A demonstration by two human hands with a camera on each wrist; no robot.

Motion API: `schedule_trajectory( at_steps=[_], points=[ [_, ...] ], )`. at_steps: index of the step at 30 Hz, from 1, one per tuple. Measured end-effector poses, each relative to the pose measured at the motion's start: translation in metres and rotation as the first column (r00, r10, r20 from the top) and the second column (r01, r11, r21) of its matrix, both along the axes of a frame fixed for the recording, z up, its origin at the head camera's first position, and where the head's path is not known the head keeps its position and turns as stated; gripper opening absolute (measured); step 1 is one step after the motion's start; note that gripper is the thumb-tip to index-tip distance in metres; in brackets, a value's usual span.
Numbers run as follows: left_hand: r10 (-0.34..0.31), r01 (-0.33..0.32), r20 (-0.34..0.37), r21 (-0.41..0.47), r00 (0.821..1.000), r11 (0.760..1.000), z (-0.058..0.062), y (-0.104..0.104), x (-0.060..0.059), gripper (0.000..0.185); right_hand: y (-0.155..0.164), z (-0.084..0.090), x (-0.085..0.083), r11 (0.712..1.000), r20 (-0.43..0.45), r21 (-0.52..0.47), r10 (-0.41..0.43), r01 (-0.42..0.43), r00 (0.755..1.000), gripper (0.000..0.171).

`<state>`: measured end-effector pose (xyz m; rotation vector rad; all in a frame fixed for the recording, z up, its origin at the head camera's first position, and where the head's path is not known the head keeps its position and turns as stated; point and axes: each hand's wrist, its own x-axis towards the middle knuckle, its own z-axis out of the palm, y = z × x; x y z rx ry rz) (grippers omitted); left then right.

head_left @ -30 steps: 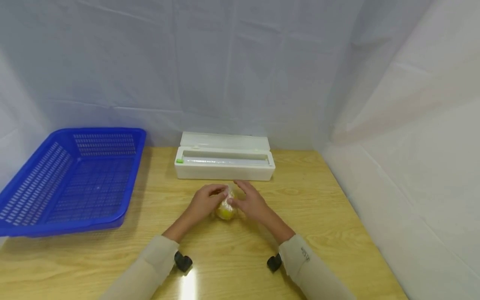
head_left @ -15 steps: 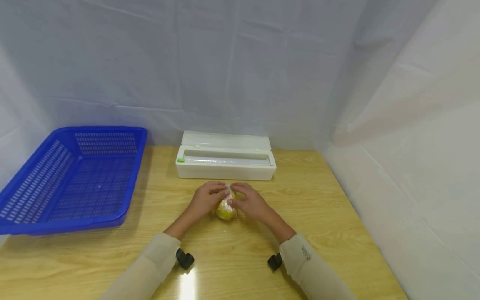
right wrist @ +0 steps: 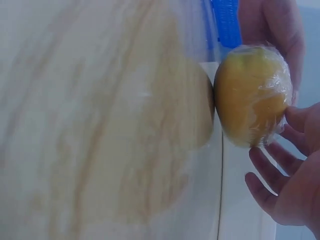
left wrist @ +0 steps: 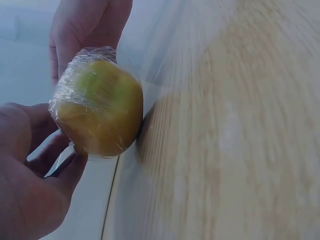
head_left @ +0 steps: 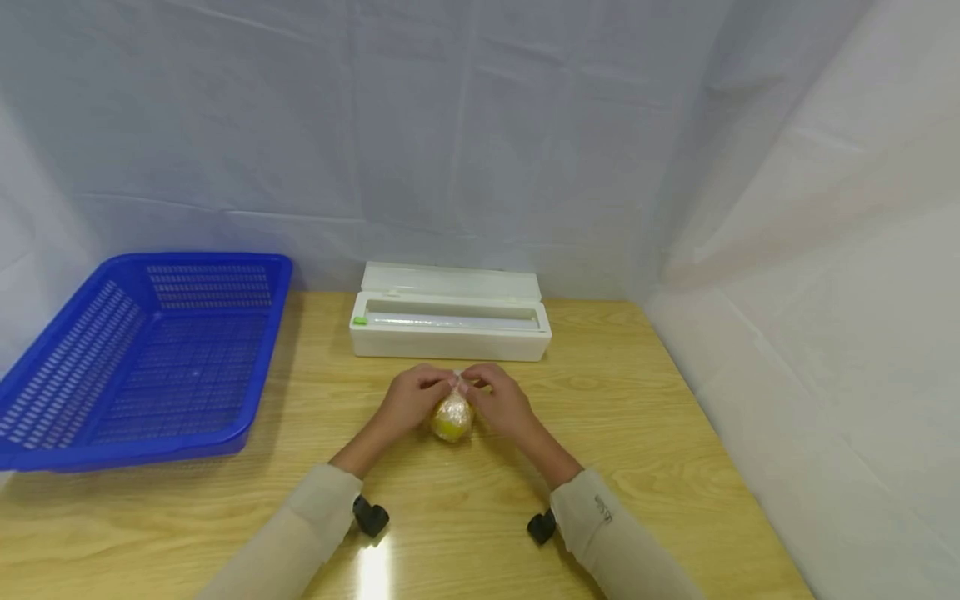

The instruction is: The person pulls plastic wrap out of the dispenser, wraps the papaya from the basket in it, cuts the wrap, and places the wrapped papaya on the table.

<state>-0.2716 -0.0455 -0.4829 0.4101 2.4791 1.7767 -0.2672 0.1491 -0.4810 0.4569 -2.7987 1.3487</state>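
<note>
The wrapped yellow fruit [head_left: 452,417] sits on the table [head_left: 637,433], just in front of the white cling-film dispenser [head_left: 450,323]. Left hand [head_left: 408,400] and right hand [head_left: 501,402] flank it equally, each grip pinching the gathered film above it.

Above the fruit [head_left: 452,419], both hands' fingers [head_left: 438,385] bunch together, hiding how they pinch the wrap (too small in the head view). The counter [left wrist: 240,125] is blurred in both wrist views. The basket [head_left: 142,358] is cut off at the left edge.
</note>
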Motion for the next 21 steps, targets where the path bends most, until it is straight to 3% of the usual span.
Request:
schedule_trajectory(
  at_steps=[5,10,16,21],
  points=[
    [0.03,-0.031,0.031,0.047,0.999,0.998,-0.0004,0.0025,-0.001,0.025,0.0003,0.0043,0.0005,1.0,-0.007,0.013,0.015,-0.015,1.0,0.03],
    [0.042,-0.043,0.009,0.066,0.999,0.997,-0.0015,0.006,-0.0018,0.021,-0.0004,0.0059,-0.0031,0.998,-0.012,0.063,-0.027,0.028,1.0,0.033],
    [0.064,-0.064,-0.055,0.011,0.996,0.998,-0.0006,0.0062,0.0016,0.019,-0.0041,0.0039,-0.0071,0.993,-0.016,0.094,-0.069,0.07,0.997,0.026],
    [0.056,-0.058,-0.061,-0.033,0.997,0.998,0.001,0.0044,0.002,0.019,-0.0042,0.0054,-0.0073,0.989,-0.044,0.136,-0.06,0.066,0.997,0.019]
  ],
)
